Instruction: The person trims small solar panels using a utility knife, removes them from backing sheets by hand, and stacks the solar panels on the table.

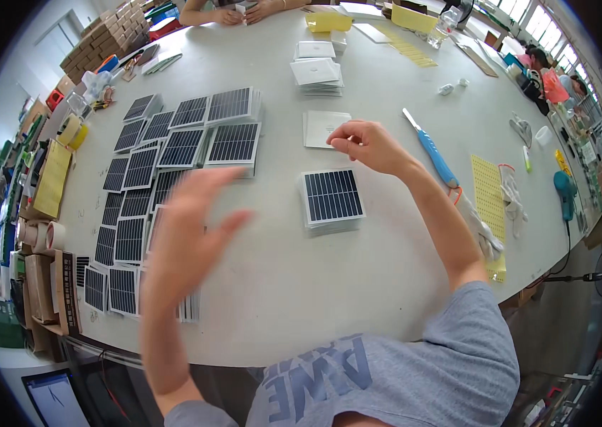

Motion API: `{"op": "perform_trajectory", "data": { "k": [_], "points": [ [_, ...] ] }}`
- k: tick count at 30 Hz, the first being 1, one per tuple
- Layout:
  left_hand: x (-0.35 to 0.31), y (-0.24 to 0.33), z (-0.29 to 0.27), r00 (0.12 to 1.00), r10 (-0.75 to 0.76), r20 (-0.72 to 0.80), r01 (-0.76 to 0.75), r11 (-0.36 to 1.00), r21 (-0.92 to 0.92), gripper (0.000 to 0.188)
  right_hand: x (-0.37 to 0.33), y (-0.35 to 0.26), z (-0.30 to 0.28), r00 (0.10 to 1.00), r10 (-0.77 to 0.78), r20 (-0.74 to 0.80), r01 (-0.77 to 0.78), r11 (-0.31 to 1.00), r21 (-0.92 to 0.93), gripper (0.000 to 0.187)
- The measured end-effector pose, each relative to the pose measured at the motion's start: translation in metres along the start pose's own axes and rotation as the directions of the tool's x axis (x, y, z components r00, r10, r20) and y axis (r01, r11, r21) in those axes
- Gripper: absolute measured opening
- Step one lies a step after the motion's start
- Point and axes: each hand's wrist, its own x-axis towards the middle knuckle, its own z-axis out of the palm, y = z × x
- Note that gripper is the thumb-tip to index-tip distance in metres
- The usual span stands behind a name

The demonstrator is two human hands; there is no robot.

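My right hand [368, 146] is closed in a pinch at the edge of a low stack of white square panels [316, 129]. Whatever its fingertips may hold is too small to make out. Just nearer to me lies a stack of small solar panels [333, 196], the top one dark with thin pale lines. My left hand [197, 220], smeared by motion, hovers with thumb and fingers apart and nothing in it. Beneath and beyond it, many piles of solar panels [232, 144] stand in rows on the left of the white table [279, 299], some hidden by my arm.
Farther off stands a taller pile of white panels [316, 73]. To the right lie a blue-handled knife [435, 158], yellow sheet [487, 206], white gloves [486, 235] and a teal corded tool [565, 186]. Another person's hands [244, 13] work at the far edge. Tape rolls [55, 235] sit left.
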Motion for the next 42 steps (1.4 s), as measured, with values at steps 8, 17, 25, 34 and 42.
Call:
{"op": "perform_trajectory", "data": {
  "k": [8, 17, 25, 34, 42],
  "points": [
    [0.055, -0.026, 0.13, 0.98, -0.106, 0.167, 0.142, 0.965, -0.22, 0.076, -0.009, 0.0, -0.011, 0.999, -0.033, -0.025, 0.033, 0.999, -0.025, 0.019],
    [0.06, -0.046, 0.154, 0.954, -0.28, -0.107, 0.111, 0.661, -0.742, 0.03, -0.029, -0.013, -0.029, 0.962, -0.05, 0.268, -0.116, 0.815, 0.568, 0.05],
    [0.067, -0.02, 0.133, 0.969, -0.247, 0.023, 0.07, 0.182, -0.981, 0.025, -0.031, -0.015, -0.009, 0.946, -0.198, 0.255, -0.063, 0.662, 0.747, 0.064],
    [0.064, -0.017, 0.123, 0.969, -0.237, -0.065, -0.013, 0.215, -0.976, 0.021, -0.041, -0.038, -0.003, 0.925, -0.327, 0.194, 0.085, 0.675, 0.733, 0.06],
    [0.064, -0.017, 0.127, 0.956, -0.29, -0.039, 0.047, 0.284, -0.958, 0.025, -0.041, -0.032, 0.007, 0.914, -0.392, 0.103, 0.16, 0.583, 0.797, 0.056]
  ]
}}
